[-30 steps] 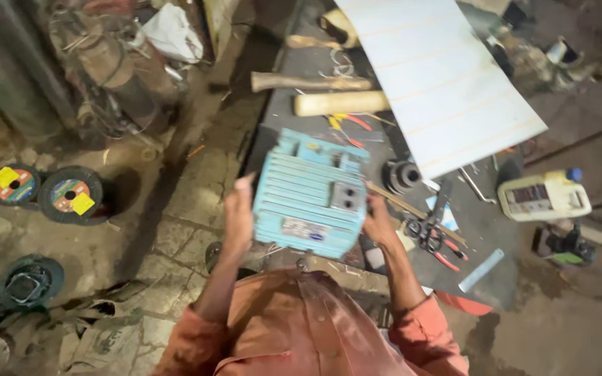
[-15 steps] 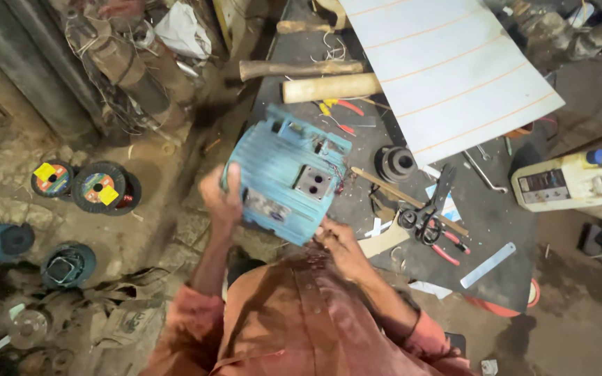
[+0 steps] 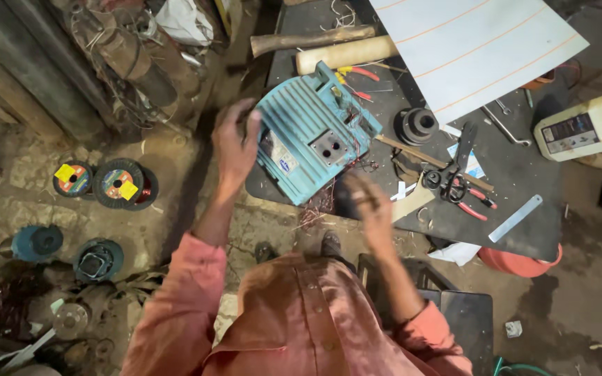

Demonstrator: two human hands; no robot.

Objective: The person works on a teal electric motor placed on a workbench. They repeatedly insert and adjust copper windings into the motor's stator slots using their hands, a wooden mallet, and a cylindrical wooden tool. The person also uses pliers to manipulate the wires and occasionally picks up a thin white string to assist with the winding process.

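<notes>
A teal ribbed electric motor housing lies tilted on the near left corner of a dark work table, with copper wire strands hanging from its lower end. My left hand grips the housing's left side. My right hand is blurred just in front of the motor's lower right corner and apart from it. Whether its curled fingers hold anything is unclear. My orange shirt fills the bottom of the view.
On the table lie a white lined board, two wooden handles, a black pulley, black shears and red pliers, and a metal ruler. A white canister stands at right. Wire spools sit on the floor at left.
The motor has swung further onto the table and tilted. My right hand has come off its right side and moved down to the front. My left hand stays on it.
</notes>
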